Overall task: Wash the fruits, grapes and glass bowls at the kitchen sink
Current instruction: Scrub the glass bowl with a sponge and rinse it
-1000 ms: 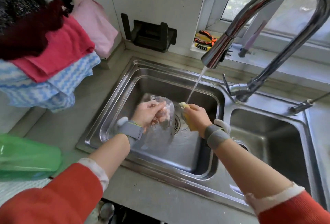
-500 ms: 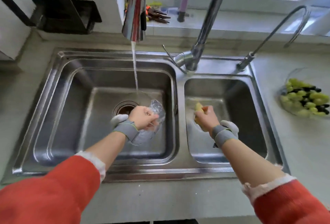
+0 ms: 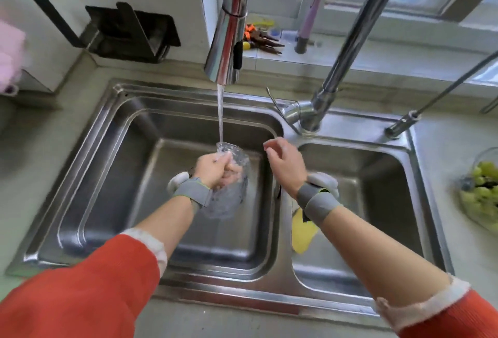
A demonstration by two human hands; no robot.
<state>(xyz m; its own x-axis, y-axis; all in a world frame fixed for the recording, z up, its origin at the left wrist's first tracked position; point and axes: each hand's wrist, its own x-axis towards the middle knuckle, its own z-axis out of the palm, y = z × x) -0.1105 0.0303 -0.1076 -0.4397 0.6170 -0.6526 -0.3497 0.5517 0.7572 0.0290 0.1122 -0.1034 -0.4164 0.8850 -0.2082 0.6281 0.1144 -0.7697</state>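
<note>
Bowl (image 3: 229, 197): glass, tilted over left basin under water stream (image 3: 220, 114); outline blurred.
Left hand (image 3: 215, 169): fingers curled over bowl rim, gripping it.
Right hand (image 3: 285, 162): empty, fingers loosely curled, above basin divider.
Sponge (image 3: 301, 232): yellow, in right basin, partly hidden by right wrist.
Grapes (image 3: 482, 189): in a bowl on desk, cut off at right edge.

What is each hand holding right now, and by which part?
The left hand grips the glass bowl by its rim, under the running water. The right hand holds nothing.
</note>
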